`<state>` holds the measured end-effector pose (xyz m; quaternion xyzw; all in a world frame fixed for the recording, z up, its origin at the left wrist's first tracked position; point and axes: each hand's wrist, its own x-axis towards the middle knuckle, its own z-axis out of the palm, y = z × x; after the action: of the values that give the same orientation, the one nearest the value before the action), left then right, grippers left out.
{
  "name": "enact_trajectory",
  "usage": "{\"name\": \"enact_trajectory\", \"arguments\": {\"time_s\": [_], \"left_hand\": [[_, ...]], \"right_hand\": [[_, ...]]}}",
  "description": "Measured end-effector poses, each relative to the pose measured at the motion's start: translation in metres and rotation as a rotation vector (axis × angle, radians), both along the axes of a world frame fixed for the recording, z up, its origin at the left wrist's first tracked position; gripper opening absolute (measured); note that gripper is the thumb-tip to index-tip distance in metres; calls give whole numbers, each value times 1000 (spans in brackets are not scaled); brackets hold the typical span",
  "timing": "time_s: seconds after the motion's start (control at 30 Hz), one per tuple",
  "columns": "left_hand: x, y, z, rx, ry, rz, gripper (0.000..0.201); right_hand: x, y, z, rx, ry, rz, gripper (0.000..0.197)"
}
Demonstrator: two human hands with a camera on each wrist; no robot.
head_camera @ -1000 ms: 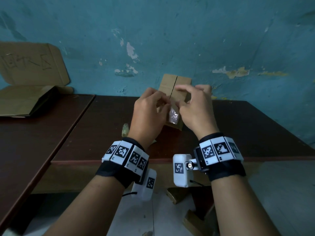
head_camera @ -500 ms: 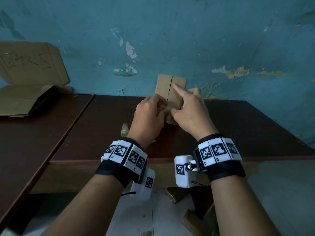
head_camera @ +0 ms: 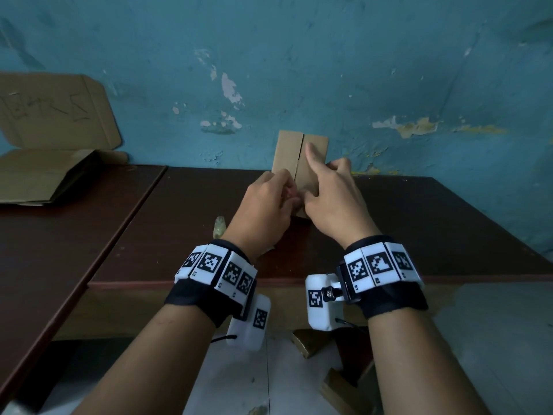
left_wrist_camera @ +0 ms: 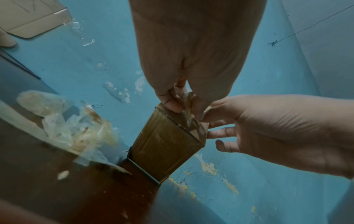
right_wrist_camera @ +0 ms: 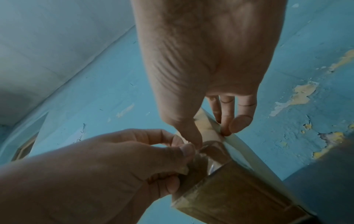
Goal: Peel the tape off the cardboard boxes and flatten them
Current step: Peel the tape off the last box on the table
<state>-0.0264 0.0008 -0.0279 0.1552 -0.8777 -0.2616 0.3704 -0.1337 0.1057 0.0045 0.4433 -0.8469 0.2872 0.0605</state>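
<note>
A small brown cardboard box (head_camera: 288,151) stands on end on the dark wooden table (head_camera: 434,235), close to the blue wall. My left hand (head_camera: 291,196) pinches a crumpled strip of clear tape (left_wrist_camera: 188,104) at the box's near top edge. My right hand (head_camera: 312,178) grips the box from the right, thumb on the near face and fingers (right_wrist_camera: 229,125) curled over its far edge. The left wrist view shows the box (left_wrist_camera: 164,145) below both hands, glossy tape still on its side. In the right wrist view the tape (right_wrist_camera: 208,149) stretches from the left thumb to the box (right_wrist_camera: 229,192).
A wad of peeled tape (head_camera: 220,230) lies on the table left of my left hand, and shows again as the tape wad (left_wrist_camera: 76,133). Opened cardboard (head_camera: 45,175) lies on the adjoining table at far left. Cardboard pieces (head_camera: 308,342) lie on the floor under the table edge.
The box has settled lower and more upright. My hands have drawn together on its near face, and the shiny tape strip that showed between them is now covered by my fingers.
</note>
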Motion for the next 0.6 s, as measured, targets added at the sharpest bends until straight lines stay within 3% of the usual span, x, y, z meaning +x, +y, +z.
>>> {"name": "enact_trajectory", "arguments": {"time_s": [0.27,0.4,0.6], "left_hand": [[2,4,3,-32,-5,-19,19],[4,5,7,-75,19,-29,23],[3,6,7,-3,51,-66,19]], "right_hand": [[-4,1,-1,68,-97,4,81],[-3,0,-3,57,-93,-7,70],[-1,0,-1,88,-94,-10,78]]}}
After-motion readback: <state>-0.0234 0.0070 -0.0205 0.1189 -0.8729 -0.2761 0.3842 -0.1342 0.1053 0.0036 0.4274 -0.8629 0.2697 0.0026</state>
